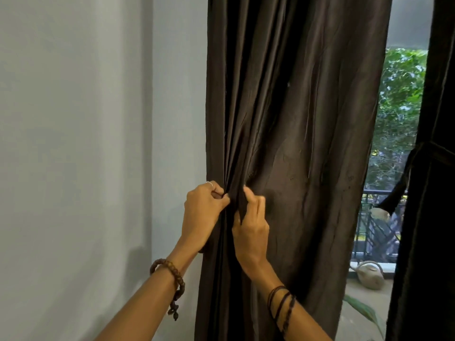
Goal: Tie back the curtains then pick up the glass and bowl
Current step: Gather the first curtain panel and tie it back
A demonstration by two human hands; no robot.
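A dark brown left curtain [295,107] hangs in front of me, bunched into folds at its left edge. My left hand [204,212] pinches the gathered fabric at that edge, next to the wall. Just to its right, my right hand [250,230] grips a narrow dark strip of the same cloth, seemingly a tie-back band, with fingers curled around it. At the far right, a second dark curtain [433,217] hangs with a tie-back [416,156] knotted around it and a loose end dangling. No glass or bowl is in view.
A pale grey wall [86,143] fills the left half. Between the curtains I see a balcony with a dark railing [376,217], trees beyond it, a pale watering can [369,274] on the floor and a green leaf [362,308] low down.
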